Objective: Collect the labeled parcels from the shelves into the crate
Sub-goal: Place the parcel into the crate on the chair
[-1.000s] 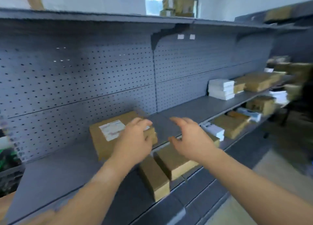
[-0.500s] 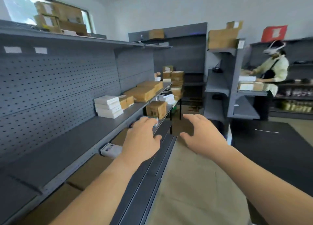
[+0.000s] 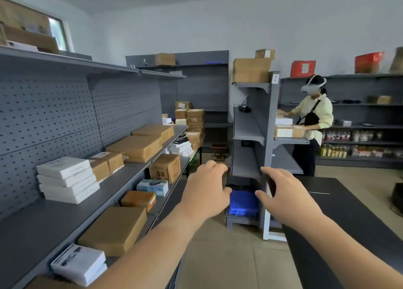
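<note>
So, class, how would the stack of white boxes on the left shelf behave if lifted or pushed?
The stack of white boxes looks loose and slightly staggered, so a push would probably slide the top one. Their flat, crisp edges suggest stiff cartons. Lifted together, they might shift apart.

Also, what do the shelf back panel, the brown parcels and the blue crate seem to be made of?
Back panel: probably painted metal, matt grey, with regular punched holes. Brown parcels: cardboard, matt brown, sharp folded edges. Blue crate: likely moulded plastic, vivid blue with a perforated wall, though blurred.
</note>
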